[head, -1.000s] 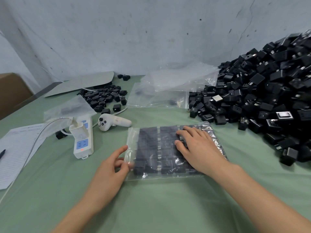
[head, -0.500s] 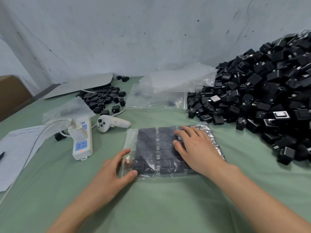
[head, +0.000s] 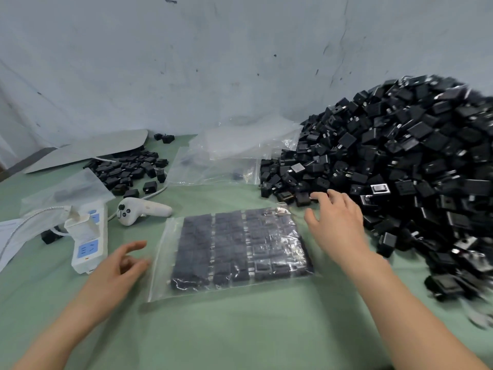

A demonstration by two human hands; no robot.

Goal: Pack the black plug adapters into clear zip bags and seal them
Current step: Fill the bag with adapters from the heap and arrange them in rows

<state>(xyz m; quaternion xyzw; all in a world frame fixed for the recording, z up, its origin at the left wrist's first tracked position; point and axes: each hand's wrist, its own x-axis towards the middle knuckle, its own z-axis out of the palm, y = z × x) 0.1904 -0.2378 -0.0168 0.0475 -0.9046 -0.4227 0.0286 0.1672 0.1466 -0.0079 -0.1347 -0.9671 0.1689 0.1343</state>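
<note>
Zip bag (head: 234, 252) no longer touched

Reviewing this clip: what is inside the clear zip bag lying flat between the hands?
The zip bag holds black plug adapters laid flat in tidy rows, filling most of it. A second layer beneath them, if any, is covered; the seal's state is not clear.

1. White power strip (head: 90, 249) lies flat on the bench (head: 240, 337), left of centre, blue socket panels up.
2. White charger block (head: 80, 228) is plugged into the strip, with a braided cable (head: 34, 217) arcing off left.
3. White handheld controller (head: 141, 210) lies on its side just beside the strip's far end.
4. Printed paper sheet (head: 8, 236) sits at the left edge.
5. Flat grey board (head: 88, 150) lies at back left, by the scuffed pale wall (head: 213, 62).
6. The bench is covered in green cloth.
</note>
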